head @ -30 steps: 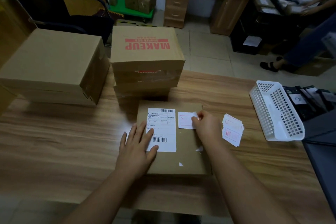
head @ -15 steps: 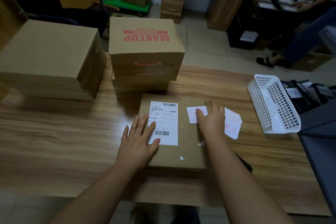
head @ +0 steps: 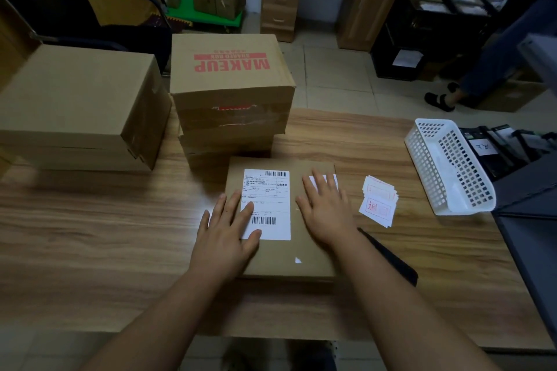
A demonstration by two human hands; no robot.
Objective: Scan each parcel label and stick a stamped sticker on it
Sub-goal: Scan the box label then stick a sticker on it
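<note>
pressing flat, the right hand (head: 327,209) now smooths the sticker (head: 324,181) onto the parcel (head: 286,256); left hand (head: 227,230) spread, steadying; this parcel looks nearly finished.

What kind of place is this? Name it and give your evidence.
Probably a small parcel-handling or returns office. A flat parcel with a barcoded shipping label lies on the table, cartons are stacked behind it, and stamped stickers wait beside a basket.
</note>
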